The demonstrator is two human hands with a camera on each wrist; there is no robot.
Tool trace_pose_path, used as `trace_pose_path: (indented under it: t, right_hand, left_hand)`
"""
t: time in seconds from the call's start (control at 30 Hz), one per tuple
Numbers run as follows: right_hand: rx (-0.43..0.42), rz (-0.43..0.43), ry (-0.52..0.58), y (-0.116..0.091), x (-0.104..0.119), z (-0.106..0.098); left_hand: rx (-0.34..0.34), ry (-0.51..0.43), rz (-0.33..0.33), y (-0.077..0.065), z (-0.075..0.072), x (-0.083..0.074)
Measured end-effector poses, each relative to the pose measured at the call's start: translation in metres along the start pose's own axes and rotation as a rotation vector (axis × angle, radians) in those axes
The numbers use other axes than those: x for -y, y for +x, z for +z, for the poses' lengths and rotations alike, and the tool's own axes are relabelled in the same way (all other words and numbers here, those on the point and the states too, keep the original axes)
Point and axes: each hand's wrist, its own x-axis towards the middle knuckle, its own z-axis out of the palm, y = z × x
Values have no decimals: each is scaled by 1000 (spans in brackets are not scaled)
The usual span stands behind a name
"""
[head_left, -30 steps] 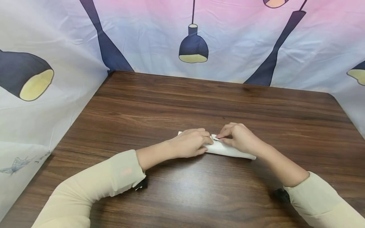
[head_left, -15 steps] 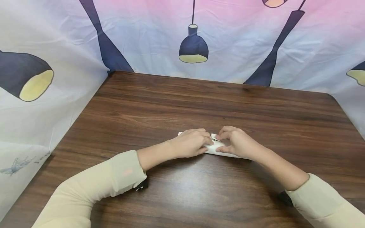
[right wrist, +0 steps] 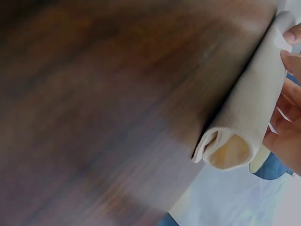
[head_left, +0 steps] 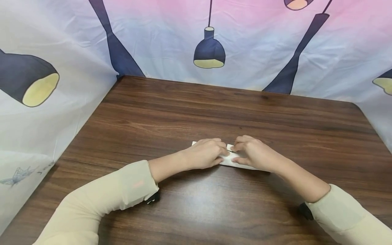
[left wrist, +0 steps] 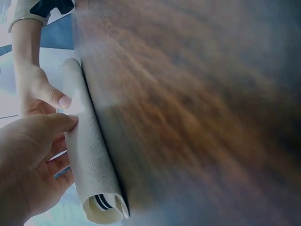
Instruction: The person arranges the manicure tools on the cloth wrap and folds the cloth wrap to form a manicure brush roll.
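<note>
A roll of off-white canvas-like cloth (head_left: 227,161) lies on the brown wooden table. Dark stripes show inside its open end in the left wrist view. My left hand (head_left: 203,153) holds the roll left of its middle, thumb on the near side and fingers over the far side. On the right part, my right hand (head_left: 258,153) grips it likewise, its fingertips at a small white tab (head_left: 229,146) on the far side. Both thumbs are close together along the roll (left wrist: 89,146). In the right wrist view the other end of the cloth roll (right wrist: 249,113) shows its hollow, layered inside.
The wooden table (head_left: 171,112) stretches away on all sides of the hands. Behind it and to the left hangs a printed cloth backdrop (head_left: 245,44) with lamp drawings. Dark devices sit under both sleeve cuffs.
My right thumb has moved from pinching the tab to the near side of the roll. The tab now lies flatter under the right fingertips. My left hand has stayed in place.
</note>
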Motion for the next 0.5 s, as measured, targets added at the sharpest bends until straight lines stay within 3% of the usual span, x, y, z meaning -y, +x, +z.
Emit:
trace_pose_path:
  t: [0.27, 0.5]
  right_hand:
    - [87, -4, 7, 8, -1, -9]
    - [121, 24, 28, 10, 0, -9]
  left_hand:
    - [48, 18, 1, 3, -5, 0]
    - [45, 16, 6, 4, -1, 1]
